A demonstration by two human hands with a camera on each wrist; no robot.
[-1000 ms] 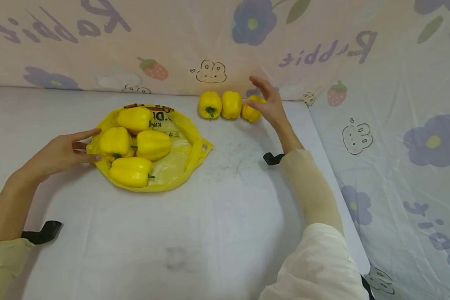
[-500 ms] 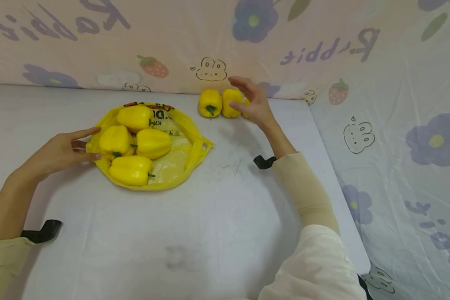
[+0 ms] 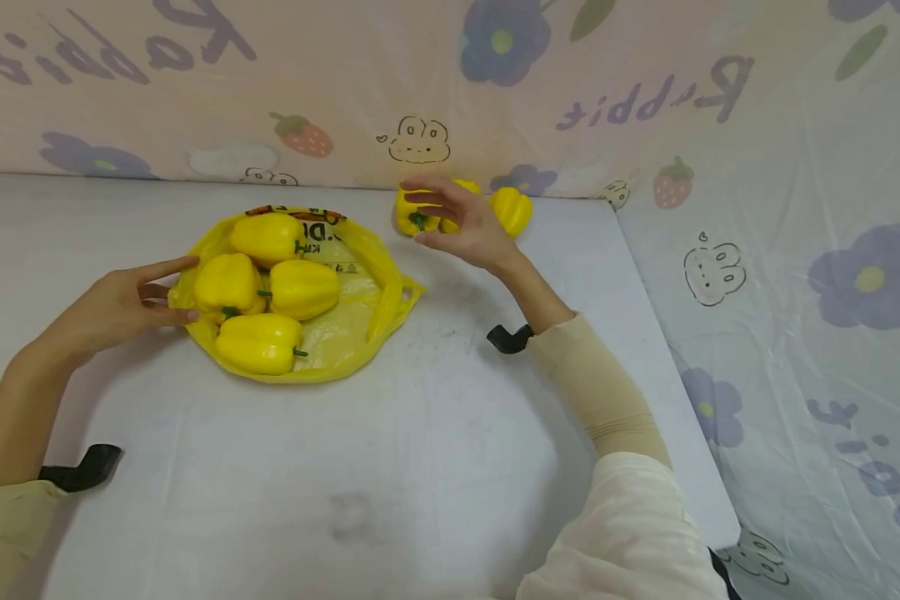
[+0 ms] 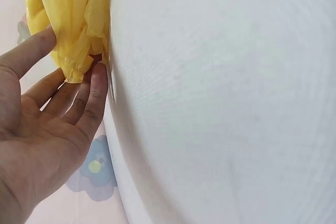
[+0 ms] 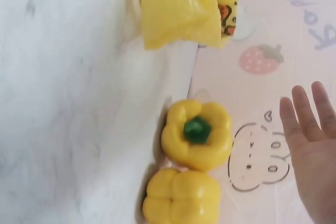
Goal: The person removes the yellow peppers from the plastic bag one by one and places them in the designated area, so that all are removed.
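On the left of the table, an opened yellow plastic bag [image 3: 360,337] holds several yellow bell peppers [image 3: 305,289]. My left hand [image 3: 123,307] touches the bag's left end, thumb and fingers spread about the gathered plastic [image 4: 73,51]. At the back, my right hand [image 3: 461,225] hovers with fingers apart and nothing held. In the head view it partly covers two bell peppers, the left one [image 3: 407,218] with a green stem. To its right lies a third bell pepper [image 3: 512,212]. The right wrist view shows a stemmed bell pepper [image 5: 197,135] beside another [image 5: 182,199], both apart from the hand.
The white table [image 3: 390,467] meets a printed cloth wall [image 3: 360,75] just behind the peppers. Another printed sheet [image 3: 787,375] hangs along the right edge. A black wrist mount [image 3: 82,468] sticks out by each forearm.
My right hand has moved left along the pepper row, from the rightmost pepper to the left ones, uncovering the rightmost. The left hand and the bag stay where they were.
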